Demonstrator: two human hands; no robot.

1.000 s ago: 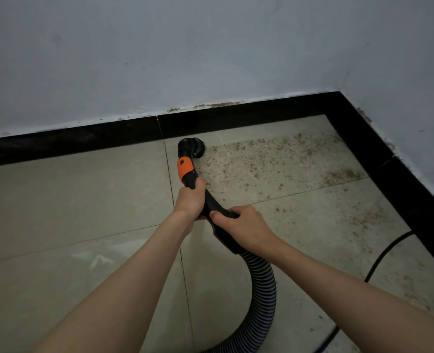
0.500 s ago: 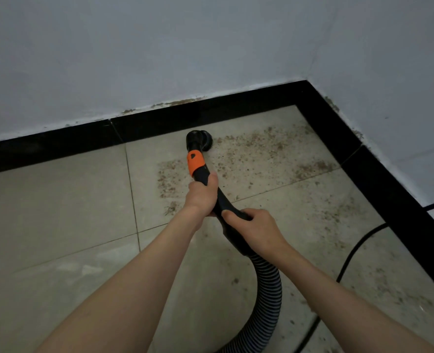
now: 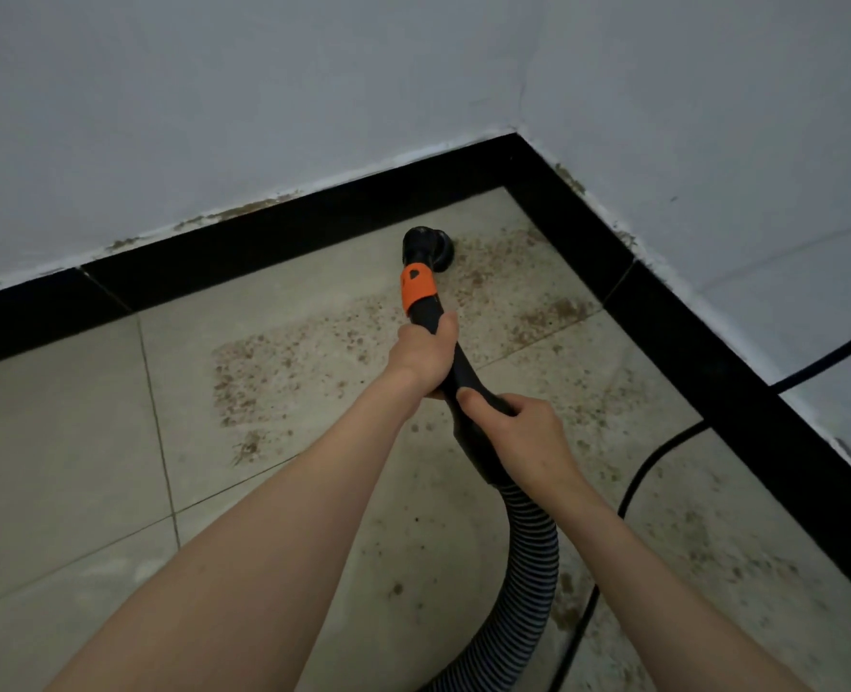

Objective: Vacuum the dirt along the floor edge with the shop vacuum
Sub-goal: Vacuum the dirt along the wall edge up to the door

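Gripping one vacuum wand [image 3: 455, 377]: two hands, left hand [image 3: 426, 354], right hand [image 3: 523, 437].

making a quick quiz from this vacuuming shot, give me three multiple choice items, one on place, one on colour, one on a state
1. Where is the vacuum nozzle?
A. by the black baseboard near the corner
B. lifted against the wall
C. on the clean left tile

2. What colour is the band on the wand?
A. blue
B. orange
C. white

3. How is the wand held?
A. left hand only
B. right hand only
C. both hands

Answers: 1 A, the nozzle sits on the floor next to the baseboard. 2 B, the band is bright orange. 3 C, the left hand and right hand each have a grip on it.
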